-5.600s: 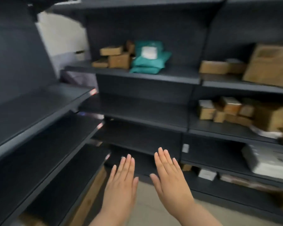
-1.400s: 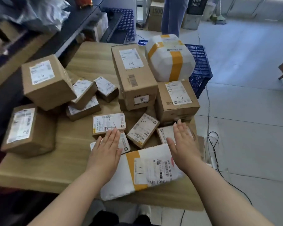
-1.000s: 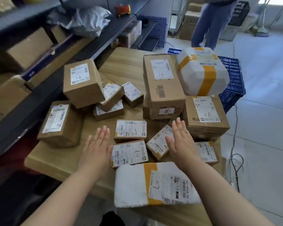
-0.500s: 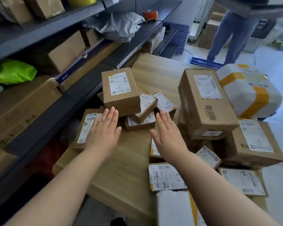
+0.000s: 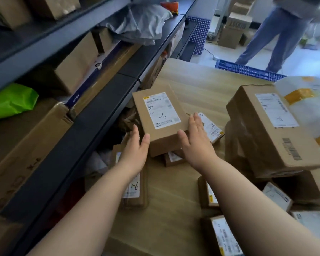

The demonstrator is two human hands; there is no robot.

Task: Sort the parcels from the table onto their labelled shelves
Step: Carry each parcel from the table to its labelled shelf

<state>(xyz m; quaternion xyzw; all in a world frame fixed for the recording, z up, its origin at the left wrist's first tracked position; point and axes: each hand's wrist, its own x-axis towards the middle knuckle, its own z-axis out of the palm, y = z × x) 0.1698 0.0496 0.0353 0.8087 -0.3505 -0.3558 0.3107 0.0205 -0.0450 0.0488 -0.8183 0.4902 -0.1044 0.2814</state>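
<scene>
A brown cardboard box (image 5: 151,124) with a white label marked "1-6" sits on top of smaller parcels near the left edge of the wooden table (image 5: 201,84). My left hand (image 5: 135,148) lies flat against the box's left side, thumb at its near corner. On the opposite side, my right hand (image 5: 197,141) presses with straight fingers. A flatter box (image 5: 137,198), also marked "1-6", lies under my left forearm. Several small labelled parcels (image 5: 211,128) lie beneath and around the box.
Dark metal shelves (image 5: 81,126) run along the left, holding cartons, a green bag (image 5: 9,102) and a grey bag (image 5: 137,24). A large carton (image 5: 272,137) and a white parcel with yellow tape (image 5: 307,100) stand at the right. A person (image 5: 277,34) stands by a blue crate (image 5: 248,69).
My view has swung from the shelves to the table and moved closer to its left side. Both hands have moved forward over the parcels and now flank the "1-6" box.
</scene>
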